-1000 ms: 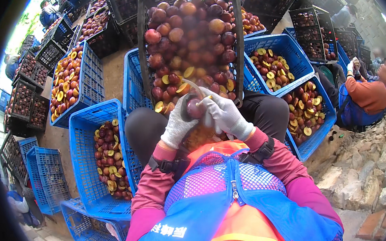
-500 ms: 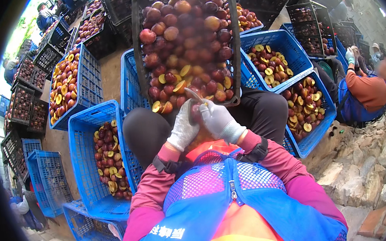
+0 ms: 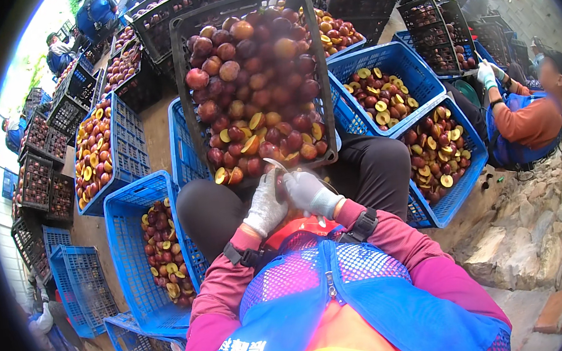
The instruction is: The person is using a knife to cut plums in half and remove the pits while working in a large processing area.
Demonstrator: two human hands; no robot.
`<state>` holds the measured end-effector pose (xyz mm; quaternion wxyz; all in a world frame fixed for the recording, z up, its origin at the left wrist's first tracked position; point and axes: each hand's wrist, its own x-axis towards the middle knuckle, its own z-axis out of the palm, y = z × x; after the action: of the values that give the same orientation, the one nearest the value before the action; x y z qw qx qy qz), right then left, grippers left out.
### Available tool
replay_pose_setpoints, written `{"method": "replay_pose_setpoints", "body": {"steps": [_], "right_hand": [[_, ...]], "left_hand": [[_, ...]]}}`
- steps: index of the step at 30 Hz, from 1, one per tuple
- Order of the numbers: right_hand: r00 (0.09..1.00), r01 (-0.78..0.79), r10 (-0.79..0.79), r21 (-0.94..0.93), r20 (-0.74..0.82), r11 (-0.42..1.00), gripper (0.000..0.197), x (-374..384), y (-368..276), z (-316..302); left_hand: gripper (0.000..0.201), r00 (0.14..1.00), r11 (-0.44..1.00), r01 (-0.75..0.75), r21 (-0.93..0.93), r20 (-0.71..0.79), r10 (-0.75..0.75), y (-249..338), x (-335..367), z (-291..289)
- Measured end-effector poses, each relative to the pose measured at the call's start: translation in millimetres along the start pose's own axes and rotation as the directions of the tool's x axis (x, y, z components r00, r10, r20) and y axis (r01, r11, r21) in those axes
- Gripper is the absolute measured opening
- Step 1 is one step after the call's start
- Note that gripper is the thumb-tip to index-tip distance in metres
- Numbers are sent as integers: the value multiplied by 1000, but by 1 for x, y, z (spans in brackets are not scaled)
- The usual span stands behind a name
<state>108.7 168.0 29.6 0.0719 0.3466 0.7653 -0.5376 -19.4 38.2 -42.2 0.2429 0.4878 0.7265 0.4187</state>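
My left hand (image 3: 266,206), in a pale work glove, is closed around a dark red plum (image 3: 282,187), mostly hidden between my two hands. My right hand (image 3: 313,195), gloved too, is closed on a small knife; its curved blade (image 3: 275,163) points up and left above the plum, and its handle is hidden. Just beyond the hands, a black crate (image 3: 186,104) tilts toward me, full of whole plums (image 3: 230,70) with some cut halves (image 3: 250,145) showing yellow flesh at its near end.
Blue crates of cut plums stand on both sides: one at the left (image 3: 117,254), one at the right (image 3: 479,140) and another behind it (image 3: 428,75). Stacked black crates (image 3: 438,34) rise farther back. A person in an orange sleeve (image 3: 524,123) sits at the right, beside a rough stone edge (image 3: 517,243).
The whole view has shifted slightly, with the crates tilting in the picture. My hands stay close together around the plum, and the knife blade now lies flatter over it.
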Motion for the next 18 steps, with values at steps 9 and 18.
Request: {"method": "replay_pose_setpoints", "body": {"steps": [9, 18], "right_hand": [[684, 599, -557, -73, -471, 797, 41, 3, 17, 2], [668, 366, -618, -539, -416, 759, 35, -14, 58, -41]], "left_hand": [[58, 948, 409, 318, -855, 277, -158, 61, 3, -47], [65, 945, 707, -20, -707, -245, -218, 111, -4, -61]]}}
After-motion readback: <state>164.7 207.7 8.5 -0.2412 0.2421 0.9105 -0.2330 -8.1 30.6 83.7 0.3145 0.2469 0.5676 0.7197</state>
